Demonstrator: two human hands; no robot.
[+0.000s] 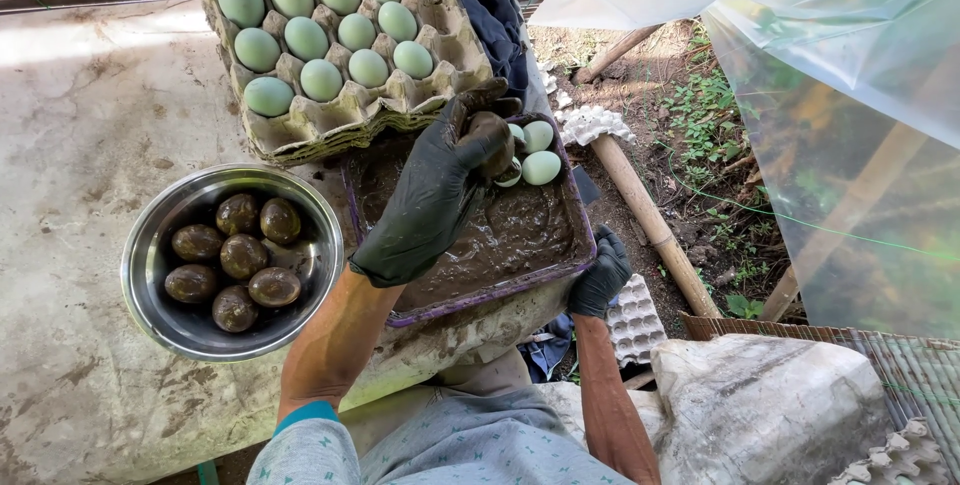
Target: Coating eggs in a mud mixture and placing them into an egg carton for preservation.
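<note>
My left hand, in a black glove, is shut on a mud-coated egg above the far end of a purple-rimmed tray filled with wet brown mud. Three clean pale green eggs lie in the mud just right of that hand. My right hand, also gloved, grips the tray's near right corner. Left of the tray stands a steel bowl holding several mud-coated eggs. Behind the tray, a stack of cardboard egg cartons carries several pale green eggs.
Everything rests on a stained concrete slab whose edge runs near my body. A dark cloth lies beside the cartons. Off the slab to the right are a wooden pole, an empty egg carton, a pale sack and clear plastic sheeting.
</note>
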